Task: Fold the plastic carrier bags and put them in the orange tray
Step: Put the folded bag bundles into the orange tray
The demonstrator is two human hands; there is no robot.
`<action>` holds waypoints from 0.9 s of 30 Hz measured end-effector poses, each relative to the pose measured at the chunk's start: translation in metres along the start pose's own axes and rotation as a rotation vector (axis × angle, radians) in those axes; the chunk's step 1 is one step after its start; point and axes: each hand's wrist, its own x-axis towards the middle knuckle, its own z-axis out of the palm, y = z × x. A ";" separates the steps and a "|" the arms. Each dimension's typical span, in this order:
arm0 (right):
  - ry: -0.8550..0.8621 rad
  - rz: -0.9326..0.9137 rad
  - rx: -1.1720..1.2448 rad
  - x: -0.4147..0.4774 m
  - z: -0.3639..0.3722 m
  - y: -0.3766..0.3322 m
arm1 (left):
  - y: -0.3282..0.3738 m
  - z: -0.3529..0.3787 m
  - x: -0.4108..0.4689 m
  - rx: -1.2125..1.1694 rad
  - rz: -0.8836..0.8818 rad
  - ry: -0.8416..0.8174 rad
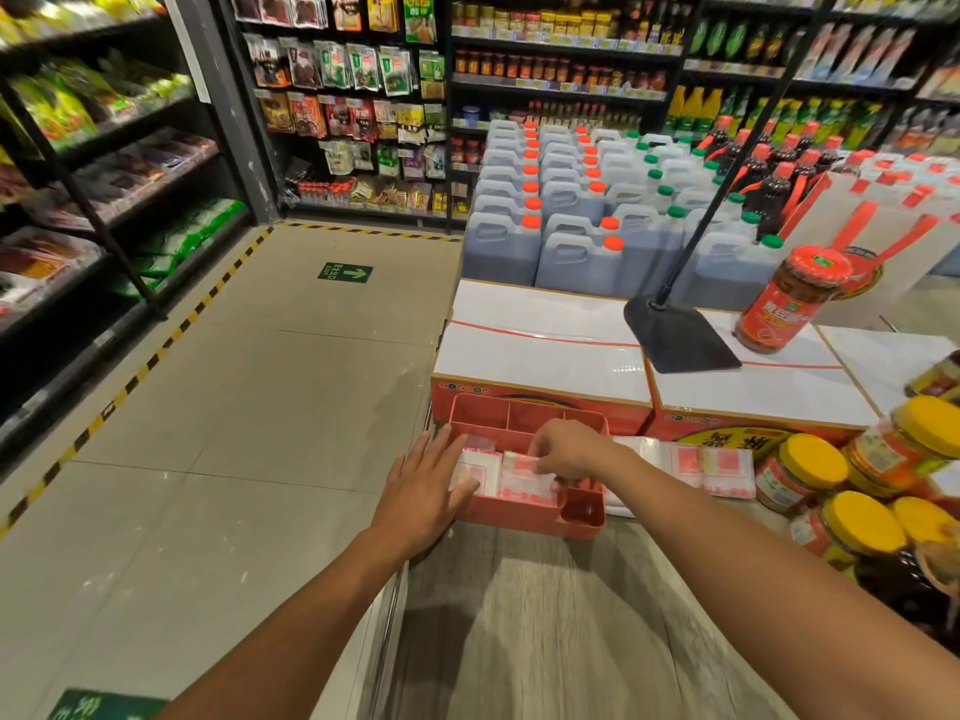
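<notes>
Folded carrier bag sits in the orange tray's front compartment beside a second bag; my right hand pinches its top edge, fingers curled. Left hand is flat, fingers straight, against the tray's left end. Looks like the placing step: next I let go cleanly, then take the bag stack right of the tray.

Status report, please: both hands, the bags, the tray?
Left hand open, flat against orange tray, left side. Right hand pinches folded bag inside tray. More folded bags lie right of it.
</notes>
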 end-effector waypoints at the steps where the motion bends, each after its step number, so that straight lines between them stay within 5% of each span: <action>1: -0.002 0.004 -0.031 0.000 0.003 -0.002 | 0.000 0.000 0.000 -0.001 0.005 0.005; 12: 0.207 0.011 -0.561 0.003 0.030 -0.018 | 0.002 0.002 0.000 -0.002 -0.020 -0.003; 27: 0.440 -0.022 -0.107 -0.042 0.012 0.031 | 0.027 -0.006 -0.001 0.124 0.056 0.018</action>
